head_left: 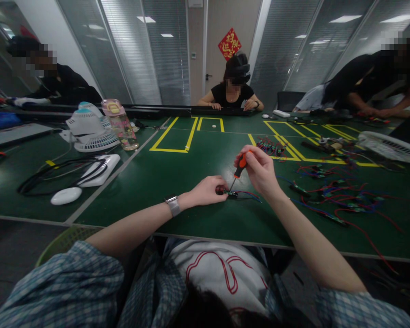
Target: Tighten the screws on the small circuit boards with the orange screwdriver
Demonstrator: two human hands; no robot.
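Note:
In front of me on the green table, my left hand grips one end of a small circuit board with red and blue wires trailing to the right. My right hand is closed around the handle of an orange and black screwdriver. Its shaft slants down to the left, and the tip meets the board or ends just above it, close to my left fingertips. The exact contact is too small to tell. Part of the board is hidden by my left fingers.
Several wired circuit boards lie loose to the right, with a bundle of more farther back. On the left are a white fan, a bottle, black cables and a white oval case. Other people sit around the table.

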